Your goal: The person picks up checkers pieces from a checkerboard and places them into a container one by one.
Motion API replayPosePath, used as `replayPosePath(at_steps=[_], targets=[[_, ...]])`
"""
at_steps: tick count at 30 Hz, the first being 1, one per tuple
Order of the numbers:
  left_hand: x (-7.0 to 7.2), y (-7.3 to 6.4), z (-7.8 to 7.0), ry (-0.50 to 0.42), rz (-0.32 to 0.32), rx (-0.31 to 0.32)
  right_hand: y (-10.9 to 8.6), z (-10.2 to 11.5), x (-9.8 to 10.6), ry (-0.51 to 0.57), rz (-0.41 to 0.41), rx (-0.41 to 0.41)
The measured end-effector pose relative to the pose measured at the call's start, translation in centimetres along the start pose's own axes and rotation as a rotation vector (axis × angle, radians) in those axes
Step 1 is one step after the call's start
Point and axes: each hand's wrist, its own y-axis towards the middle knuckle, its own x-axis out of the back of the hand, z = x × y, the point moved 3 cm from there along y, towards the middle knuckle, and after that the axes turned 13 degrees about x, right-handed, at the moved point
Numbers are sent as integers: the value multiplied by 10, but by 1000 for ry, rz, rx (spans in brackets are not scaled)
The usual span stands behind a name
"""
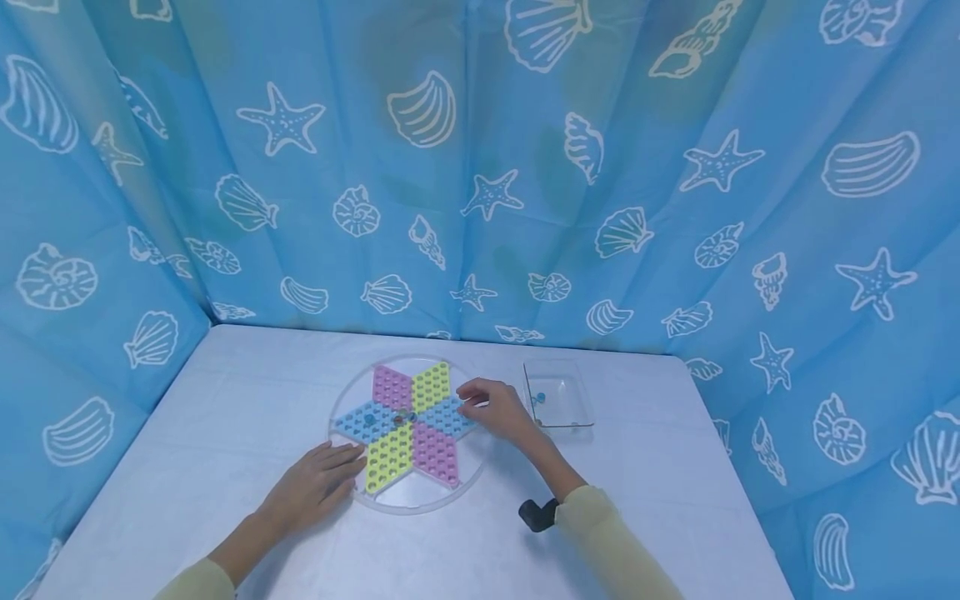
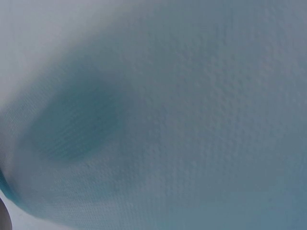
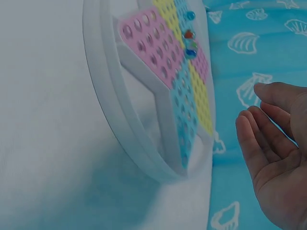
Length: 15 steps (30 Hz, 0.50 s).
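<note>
A round Chinese checkers board [image 1: 408,507] with a pink, yellow and blue star of holes lies on the table. Several marbles [image 3: 191,51] sit near its centre, and a single blue marble [image 3: 190,16] stands apart from them in the blue section. My left hand [image 1: 318,479] rests by the board's left edge, fingers extended toward its rim. Over the blue point on the right hovers my right hand [image 1: 495,408]; the right wrist view shows its thumb and loosely bent fingers apart, with nothing visible between them. Blurred bluish fabric fills most of the left wrist view.
A clear square container [image 1: 573,423] stands right of the board, with small blue items [image 1: 539,398] at its left side. The white table [image 1: 187,467] is bordered by a blue curtain [image 1: 465,250] with shell prints. A black angled piece [image 1: 537,515] shows beside the right forearm.
</note>
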Motion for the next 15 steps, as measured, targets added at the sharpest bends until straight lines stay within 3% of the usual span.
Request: replayPosePath(at_steps=[15], targets=[[-1,-1,1,1,34,20,1,0,-37,57,-5,16]])
